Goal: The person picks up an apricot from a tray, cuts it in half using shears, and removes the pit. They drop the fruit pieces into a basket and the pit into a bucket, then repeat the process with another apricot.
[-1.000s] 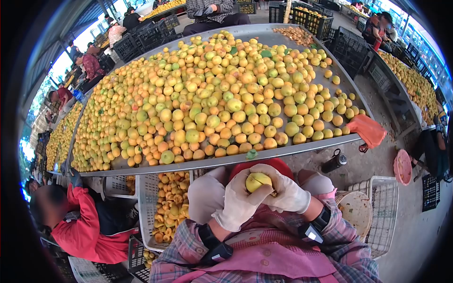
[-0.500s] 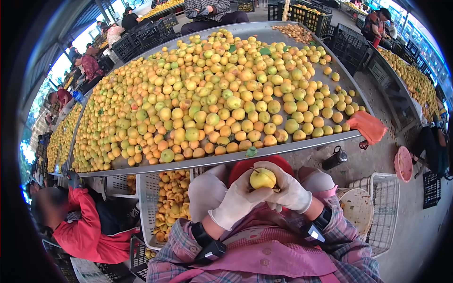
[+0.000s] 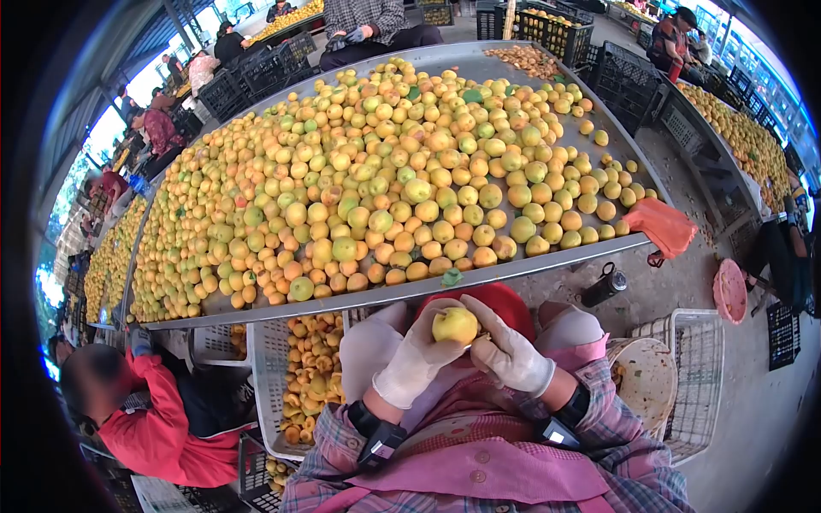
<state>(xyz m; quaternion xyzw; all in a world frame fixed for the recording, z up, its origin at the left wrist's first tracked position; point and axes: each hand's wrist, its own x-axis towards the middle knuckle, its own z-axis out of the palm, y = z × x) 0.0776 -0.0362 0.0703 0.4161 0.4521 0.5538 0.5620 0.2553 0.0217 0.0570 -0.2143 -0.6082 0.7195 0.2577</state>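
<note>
Our left hand (image 3: pixel 417 355) grasps the fruit (image 3: pixel 454 325) in its fingers, near the bench (image 3: pixel 547 262); our right hand (image 3: pixel 516 355) curls beside it (gripping anything? we cannot tell), so we best hold lightly, steadily

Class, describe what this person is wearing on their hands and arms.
The left hand and right hand wear plain whitish gloves ending at the wrist. Above each glove sits a black band with a dark, boxy device bearing a pale patch. The sleeves are checked in pinkish, bluish and grey tones.
</note>
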